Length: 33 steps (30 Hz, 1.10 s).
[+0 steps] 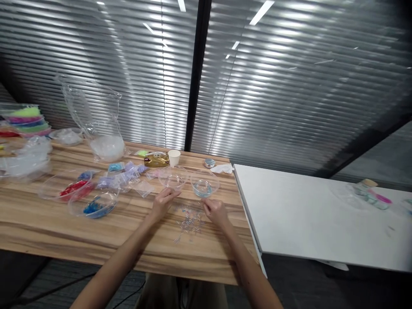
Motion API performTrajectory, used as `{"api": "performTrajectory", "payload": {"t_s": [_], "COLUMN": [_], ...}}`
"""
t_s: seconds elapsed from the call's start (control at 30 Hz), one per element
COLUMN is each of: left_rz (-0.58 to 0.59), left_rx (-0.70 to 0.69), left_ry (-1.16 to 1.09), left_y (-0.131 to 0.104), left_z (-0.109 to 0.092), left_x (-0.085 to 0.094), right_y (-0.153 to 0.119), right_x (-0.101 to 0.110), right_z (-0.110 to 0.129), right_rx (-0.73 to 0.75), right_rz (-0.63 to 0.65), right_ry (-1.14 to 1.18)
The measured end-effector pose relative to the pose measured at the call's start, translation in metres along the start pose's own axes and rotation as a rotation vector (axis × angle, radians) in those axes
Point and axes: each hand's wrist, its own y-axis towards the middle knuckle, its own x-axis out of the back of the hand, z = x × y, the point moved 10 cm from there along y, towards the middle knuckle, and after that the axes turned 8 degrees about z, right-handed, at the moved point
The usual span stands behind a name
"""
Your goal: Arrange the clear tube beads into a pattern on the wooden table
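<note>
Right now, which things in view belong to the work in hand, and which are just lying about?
Likely in the work: left hand and right hand; small slender pieces between them; clear bowl by the left hand; light-blue-filled bowl by the right hand.

Probably lying about: white paper cup; gold packet; white tissue-like sheet.

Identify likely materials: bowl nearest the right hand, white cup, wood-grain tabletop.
Clear bowl: glossy, probably plastic; see-through with highlights, glass possible. White cup: likely matte paper; opaque, no shine. Wood-grain tabletop: wood or laminate, low-sheen; streaked grain.

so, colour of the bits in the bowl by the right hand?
The bits look light blue; head view.
</note>
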Motion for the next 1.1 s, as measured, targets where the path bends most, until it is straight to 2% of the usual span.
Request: {"api": "performTrajectory", "payload": {"t_s": [0.23, 0.43, 0.6, 0.67, 0.8, 0.9, 1.1], "left_rz": [0.056, 0.063, -0.066, -0.117, -0.136, -0.147, -0.191], "left_rx": [-0.083, -0.059, -0.008, -0.015, -0.053, -0.043, 0.012], "left_ry": [0.072, 0.157, 0.231, 0.25, 0.233, 0.191, 0.128], "left_y": [-0.001, -0.004, -0.006, -0.005, -0.002, -0.002, -0.004], "left_z": [-0.006, 0.007, 0.015, 0.011, 0.0, -0.003, 0.001], "left_x": [-0.007, -0.002, 0.014, 0.018, 0.02, 0.022, 0.03], "right_y": [0.005, 0.007, 0.007, 0.007, 0.004, 0.002, 0.0], "right_x": [-0.012, -0.016, 0.004, 0.016, 0.031, 0.029, 0.017], "right_z": [0.016, 0.024, 0.013, 0.006, 0.001, 0.009, 0.042], "right_rx": [0.081, 0.138, 0.166, 0.17, 0.162, 0.168, 0.26], "right_rz": [0.031, 0.03, -0.064, -0.123, -0.204, -0.207, -0.163], "right_ry": [-0.026, -0.027, -0.043, -0.045, -0.029, -0.014, 0.011]}}
